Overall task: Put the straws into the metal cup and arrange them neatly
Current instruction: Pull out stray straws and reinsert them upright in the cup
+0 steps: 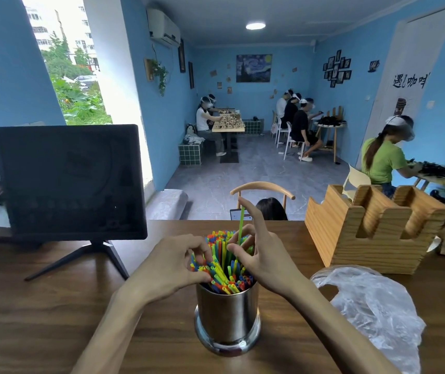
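Shiny cylindrical metal cup (227, 317) on wooden counter (40, 306), packed with multicoloured plastic straws (222, 268) | left hand (174, 265) fingers curled among straw tops | right hand (260, 255) pinching one raised green straw (241, 225) | crinkled clear plastic bag (372, 306) beside cup

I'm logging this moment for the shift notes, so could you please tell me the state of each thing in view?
metal cup: upright on the table, full of straws.
straws: standing in the cup, uneven.
green straw: raised above the rest, pinched by the right hand.
right hand: pinching the green straw.
left hand: fingers curled on the straw tops.
plastic bag: crumpled, lying flat.
monitor: off.
wooden holder: upright.
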{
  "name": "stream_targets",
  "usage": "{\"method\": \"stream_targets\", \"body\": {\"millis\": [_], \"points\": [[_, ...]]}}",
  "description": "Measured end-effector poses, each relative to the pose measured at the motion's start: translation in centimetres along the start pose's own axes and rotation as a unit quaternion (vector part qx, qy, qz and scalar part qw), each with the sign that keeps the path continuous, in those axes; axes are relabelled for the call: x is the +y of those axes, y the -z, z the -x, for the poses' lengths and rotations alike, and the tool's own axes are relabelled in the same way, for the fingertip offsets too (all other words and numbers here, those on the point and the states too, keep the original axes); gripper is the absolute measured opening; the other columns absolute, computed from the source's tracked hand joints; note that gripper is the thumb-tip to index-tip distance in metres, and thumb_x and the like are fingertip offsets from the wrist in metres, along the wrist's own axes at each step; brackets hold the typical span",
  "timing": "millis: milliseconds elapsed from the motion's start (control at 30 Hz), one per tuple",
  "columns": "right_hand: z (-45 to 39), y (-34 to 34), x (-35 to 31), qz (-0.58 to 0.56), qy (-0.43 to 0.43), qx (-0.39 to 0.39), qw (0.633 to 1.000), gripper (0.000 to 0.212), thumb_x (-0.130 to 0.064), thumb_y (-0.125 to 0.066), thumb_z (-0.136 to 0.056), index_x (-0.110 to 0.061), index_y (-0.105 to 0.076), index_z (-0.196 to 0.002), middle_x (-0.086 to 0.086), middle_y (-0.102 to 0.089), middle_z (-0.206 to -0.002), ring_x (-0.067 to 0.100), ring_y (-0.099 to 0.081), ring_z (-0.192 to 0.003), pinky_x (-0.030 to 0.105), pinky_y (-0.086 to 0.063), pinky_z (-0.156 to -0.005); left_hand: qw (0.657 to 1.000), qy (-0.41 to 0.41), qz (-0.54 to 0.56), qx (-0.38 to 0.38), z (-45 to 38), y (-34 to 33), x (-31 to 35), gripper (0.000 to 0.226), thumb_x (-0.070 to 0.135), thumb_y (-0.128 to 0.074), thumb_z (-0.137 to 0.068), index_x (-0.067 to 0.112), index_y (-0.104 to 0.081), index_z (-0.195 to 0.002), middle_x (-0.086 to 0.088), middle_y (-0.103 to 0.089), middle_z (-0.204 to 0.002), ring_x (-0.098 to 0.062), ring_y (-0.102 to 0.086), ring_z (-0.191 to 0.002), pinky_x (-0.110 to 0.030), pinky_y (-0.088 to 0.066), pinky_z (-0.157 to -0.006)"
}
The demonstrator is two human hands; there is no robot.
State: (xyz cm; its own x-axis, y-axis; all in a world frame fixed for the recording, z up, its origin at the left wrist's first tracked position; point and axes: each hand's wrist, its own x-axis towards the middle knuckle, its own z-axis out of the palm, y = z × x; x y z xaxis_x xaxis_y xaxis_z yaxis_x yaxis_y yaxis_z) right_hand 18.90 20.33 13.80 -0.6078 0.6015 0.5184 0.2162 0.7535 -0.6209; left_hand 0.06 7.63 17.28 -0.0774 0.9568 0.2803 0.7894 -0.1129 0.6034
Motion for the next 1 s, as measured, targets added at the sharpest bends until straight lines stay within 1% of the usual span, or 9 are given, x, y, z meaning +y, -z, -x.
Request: {"method": "stream_targets", "body": {"millis": [100, 267, 433, 533, 600, 667, 733, 867, 1000], "points": [[0.1, 0.1, 0.0, -0.006, -0.007, -0.005, 1.0, 0.098, -0.025, -0.072, -0.093, -0.057, -0.001, -0.152, -0.01, -0.069, -0.093, 0.01, -0.067, -0.07, 0.041, -0.059, -0.072, 1.0, 0.001, 0.005, -0.006, 0.1, 0.1, 0.0, 0.026, 0.024, -0.091, -0.068, 0.035, -0.072, -0.082, 0.014, -0.065, -0.077, -0.002, -0.05, -0.061, -0.016, -0.04, -0.057], [0.1, 0.0, 0.1, 0.002, -0.015, -0.009, 1.0, 0.096, -0.03, -0.07, -0.095, -0.056, 0.001, -0.153, -0.006, -0.068, -0.095, 0.014, -0.068, -0.069, 0.046, -0.059, -0.071, 1.0, -0.028, -0.006, -0.007, 0.1, -0.1, 0.3, 0.022, 0.017, -0.089, -0.071, 0.033, -0.075, -0.079, 0.016, -0.067, -0.08, 0.003, -0.056, -0.068, -0.01, -0.04, -0.061], [0.2, -0.1, 0.3, 0.024, -0.026, -0.008, 0.999, 0.09, -0.035, -0.067, -0.096, -0.055, -0.001, -0.153, -0.008, -0.068, -0.1, 0.014, -0.068, -0.072, 0.039, -0.059, -0.069, 1.0, -0.022, 0.004, -0.007, 0.1, -0.1, 0.4, 0.02, 0.014, -0.09, -0.07, 0.029, -0.078, -0.074, 0.02, -0.069, -0.078, 0.005, -0.057, -0.068, -0.007, -0.039, -0.061], [0.3, 0.1, 0.2, 0.027, -0.025, -0.005, 0.999, 0.062, -0.039, -0.065, -0.097, -0.05, -0.031, -0.148, -0.016, -0.063, -0.112, 0.006, -0.065, -0.084, 0.028, -0.055, -0.075, 0.999, -0.037, 0.008, 0.011, 0.1, 0.2, 0.6, 0.019, 0.019, -0.093, -0.068, 0.029, -0.078, -0.072, 0.019, -0.068, -0.078, 0.004, -0.055, -0.067, -0.008, -0.038, -0.061], [0.4, 0.1, 0.1, 0.041, -0.02, -0.007, 0.999, 0.032, -0.041, -0.063, -0.098, -0.041, -0.058, -0.129, -0.02, -0.06, -0.115, 0.0, -0.061, -0.095, 0.024, -0.052, -0.083, 0.998, -0.054, 0.016, 0.035, 0.1, 0.5, 0.5, 0.017, 0.028, -0.093, -0.067, 0.031, -0.077, -0.073, 0.014, -0.069, -0.079, -0.005, -0.052, -0.066, -0.012, -0.037, -0.059], [0.4, 0.0, 0.1, 0.047, -0.025, -0.015, 0.998, 0.015, -0.041, -0.064, -0.097, -0.034, -0.072, -0.109, -0.021, -0.06, -0.11, -0.001, -0.059, -0.099, 0.022, -0.05, -0.085, 0.996, -0.065, 0.024, 0.058, -0.1, 0.7, 0.4, 0.017, 0.035, -0.093, -0.067, 0.032, -0.077, -0.073, 0.008, -0.07, -0.079, -0.014, -0.05, -0.065, -0.019, -0.04, -0.057], [0.3, 0.1, 0.0, 0.044, -0.035, -0.024, 0.998, 0.013, -0.04, -0.066, -0.096, -0.032, -0.075, -0.101, -0.021, -0.06, -0.106, -0.001, -0.06, -0.098, 0.024, -0.053, -0.085, 0.996, -0.057, 0.03, 0.065, -0.1, 0.6, 0.1, 0.016, 0.036, -0.092, -0.068, 0.031, -0.077, -0.073, 0.007, -0.072, -0.079, -0.018, -0.053, -0.066, -0.021, -0.042, -0.058], [0.4, 0.4, -0.3, 0.022, -0.018, -0.025, 0.999, 0.014, -0.038, -0.069, -0.094, -0.031, -0.078, -0.102, -0.02, -0.061, -0.106, 0.001, -0.06, -0.103, 0.029, -0.053, -0.09, 0.997, -0.028, 0.034, 0.063, 0.1, 0.0, -0.3, 0.013, 0.032, -0.091, -0.072, 0.033, -0.079, -0.074, 0.011, -0.073, -0.075, -0.009, -0.052, -0.061, -0.021, -0.043, -0.058], [1.0, 0.4, -1.0, 0.018, 0.017, -0.052, 0.998, 0.029, -0.059, -0.07, -0.085, -0.035, -0.079, -0.101, -0.022, -0.06, -0.111, 0.001, -0.054, -0.115, 0.022, -0.044, -0.096, 0.997, -0.025, 0.048, 0.057, 0.2, -0.2, 0.1, 0.012, 0.022, -0.089, -0.076, 0.03, -0.079, -0.074, 0.023, -0.06, -0.057, -0.002, -0.045, -0.054, -0.013, -0.033, -0.053]]}}
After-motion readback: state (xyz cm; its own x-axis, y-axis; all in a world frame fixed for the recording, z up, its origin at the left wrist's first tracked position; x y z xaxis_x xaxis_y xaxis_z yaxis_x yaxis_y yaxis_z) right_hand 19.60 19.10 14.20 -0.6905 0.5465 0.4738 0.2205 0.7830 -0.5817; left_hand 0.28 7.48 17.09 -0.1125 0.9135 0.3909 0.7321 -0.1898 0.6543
